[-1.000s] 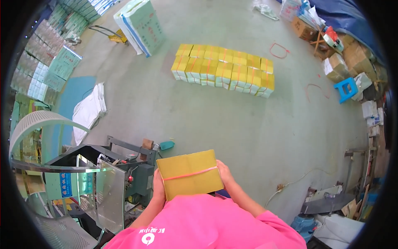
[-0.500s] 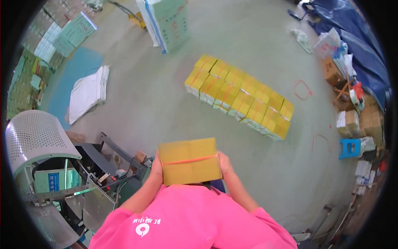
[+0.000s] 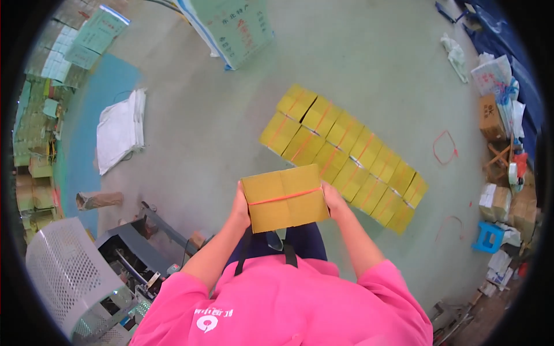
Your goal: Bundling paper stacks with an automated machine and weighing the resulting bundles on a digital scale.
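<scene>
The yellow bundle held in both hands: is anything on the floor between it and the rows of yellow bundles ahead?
Nothing visible. The yellow bundle sits clamped between the left hand and right hand, and the bare floor up to the rows of yellow bundles shows no obstacle.

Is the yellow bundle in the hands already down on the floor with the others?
No: the yellow bundle is held up between the left hand and right hand, apart from the rows of bundles on the floor.
</scene>
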Motion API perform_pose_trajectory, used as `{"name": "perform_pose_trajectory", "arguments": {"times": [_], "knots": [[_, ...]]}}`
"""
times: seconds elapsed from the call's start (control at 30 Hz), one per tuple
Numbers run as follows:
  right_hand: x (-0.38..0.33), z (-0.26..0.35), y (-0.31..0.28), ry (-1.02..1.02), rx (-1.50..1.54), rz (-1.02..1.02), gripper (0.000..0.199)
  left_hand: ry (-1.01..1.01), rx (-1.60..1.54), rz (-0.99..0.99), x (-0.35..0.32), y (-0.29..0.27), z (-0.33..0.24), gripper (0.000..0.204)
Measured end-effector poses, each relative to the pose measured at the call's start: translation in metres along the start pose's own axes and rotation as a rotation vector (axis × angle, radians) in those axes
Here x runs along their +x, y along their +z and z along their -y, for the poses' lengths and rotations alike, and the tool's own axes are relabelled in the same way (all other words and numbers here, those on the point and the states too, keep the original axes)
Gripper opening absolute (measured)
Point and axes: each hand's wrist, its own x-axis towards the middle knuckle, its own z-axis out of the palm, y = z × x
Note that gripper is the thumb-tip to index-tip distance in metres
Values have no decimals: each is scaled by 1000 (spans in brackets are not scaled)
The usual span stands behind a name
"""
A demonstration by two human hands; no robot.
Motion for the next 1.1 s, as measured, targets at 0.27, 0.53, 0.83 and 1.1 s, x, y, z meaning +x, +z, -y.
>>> {"name": "perform_pose_trajectory", "arguments": {"times": [0.27,0.53,0.83,1.1], "knots": [[207,125,-68,158,-138,-65,44,-37,-262,93,201,86,-42,61],[404,180,-98,147,-418,-8,45,-64,-447,30,381,93,-40,53],[540,228,-96,186,-633,89,45,-63,-597,-114,503,98,-48,47],[602,241,-114,278,-735,1,50,-137,-543,-201,538,105,-47,47]]}}
